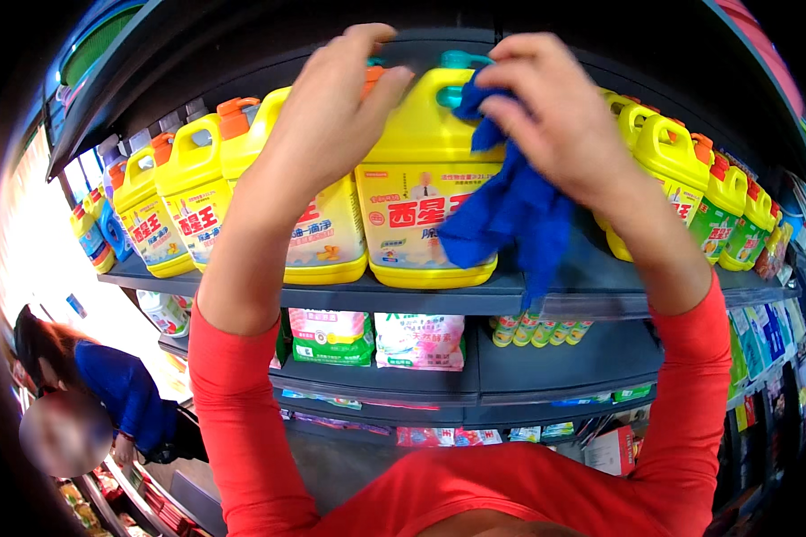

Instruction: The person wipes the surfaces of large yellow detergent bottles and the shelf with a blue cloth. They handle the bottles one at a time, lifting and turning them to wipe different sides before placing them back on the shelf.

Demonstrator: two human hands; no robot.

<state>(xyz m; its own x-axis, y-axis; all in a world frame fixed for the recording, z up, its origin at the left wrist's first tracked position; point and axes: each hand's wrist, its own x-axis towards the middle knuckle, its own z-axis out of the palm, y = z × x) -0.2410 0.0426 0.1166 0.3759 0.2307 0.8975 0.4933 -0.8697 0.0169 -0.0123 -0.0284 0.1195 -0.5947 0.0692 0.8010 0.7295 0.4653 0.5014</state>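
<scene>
My right hand [544,101] grips a crumpled blue cloth [510,208], which hangs down over the right side of a large yellow jug [410,141]. This jug has a moulded handle, a teal pump top [460,60] and a printed front label. Raised at the jug's upper left, my left hand [339,101] has its thumb and fingers apart, with no object seen in its grasp. An orange pump top [373,79] shows partly behind it; whether the hand touches it cannot be told. Behind my left forearm stands another yellow jug [329,235], partly hidden. Both hands are slightly blurred.
The jugs stand on a dark grey shelf [430,301]. More yellow jugs [198,181] line the left, with yellow and green jugs [715,208] at right. Bagged products [420,342] and small bottles [541,332] sit one shelf lower. A person in blue [117,382] bends at lower left.
</scene>
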